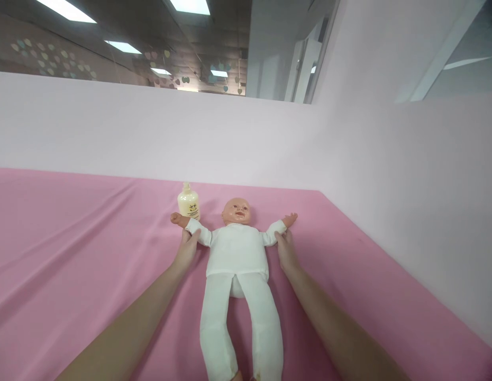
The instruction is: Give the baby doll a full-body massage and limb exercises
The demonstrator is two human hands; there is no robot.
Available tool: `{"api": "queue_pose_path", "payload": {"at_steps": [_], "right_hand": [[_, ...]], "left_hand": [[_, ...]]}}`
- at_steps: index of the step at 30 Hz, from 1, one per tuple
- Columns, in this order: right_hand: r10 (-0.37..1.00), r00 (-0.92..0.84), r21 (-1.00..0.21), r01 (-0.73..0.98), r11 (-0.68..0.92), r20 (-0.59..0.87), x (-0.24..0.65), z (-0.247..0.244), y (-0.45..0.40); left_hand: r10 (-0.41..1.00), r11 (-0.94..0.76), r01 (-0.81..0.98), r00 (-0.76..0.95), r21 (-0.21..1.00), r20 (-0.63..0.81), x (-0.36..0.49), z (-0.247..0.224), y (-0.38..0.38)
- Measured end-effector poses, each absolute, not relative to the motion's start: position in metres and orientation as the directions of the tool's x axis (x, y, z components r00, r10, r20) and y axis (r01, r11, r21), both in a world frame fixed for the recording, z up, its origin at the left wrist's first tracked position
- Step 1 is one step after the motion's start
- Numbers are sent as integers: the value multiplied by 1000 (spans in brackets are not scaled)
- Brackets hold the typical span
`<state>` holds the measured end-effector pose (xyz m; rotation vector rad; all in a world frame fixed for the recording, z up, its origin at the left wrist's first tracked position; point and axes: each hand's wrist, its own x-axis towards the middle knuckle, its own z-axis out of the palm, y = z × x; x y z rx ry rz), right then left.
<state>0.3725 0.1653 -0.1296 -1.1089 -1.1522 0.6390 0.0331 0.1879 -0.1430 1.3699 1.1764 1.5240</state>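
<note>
On the pink sheet (151,233), a white-clothed baby doll (238,251) lies face up, likely light and soft, its head (236,211) firmer. Remotely, I have the left hand (186,247) and right hand (287,251) each wrapped around a sleeved arm (201,233), my preferred hold.

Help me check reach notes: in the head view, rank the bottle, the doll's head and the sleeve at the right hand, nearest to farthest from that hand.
1. Sleeve: touching the right hand.
2. Doll's head: left of that hand.
3. Bottle: farther left.
</note>
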Motion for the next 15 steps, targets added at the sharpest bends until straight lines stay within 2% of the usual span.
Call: {"api": "queue_pose_path", "payload": {"at_steps": [2, 4, 8, 11, 15], "right_hand": [[886, 282, -930, 100, 354, 368, 369, -126, 164], [912, 181, -929, 113, 352, 367, 365, -122, 162], [901, 20, -870, 273, 411, 433, 359, -115, 156], [888, 7, -841, 327, 432, 459, 356, -114, 152], [916, 49, -875, 319, 363, 398, 355, -116, 151]], "left_hand": [[955, -256, 69, -134, 964, 263, 37, -139, 183], [964, -254, 129, -50, 959, 263, 41, -135, 179], [914, -402, 305, 185, 864, 360, 47, -127, 172], [878, -476, 358, 247, 803, 410, 48, -121, 168], [901, -429, 336, 220, 838, 373, 50, -117, 165]]}}
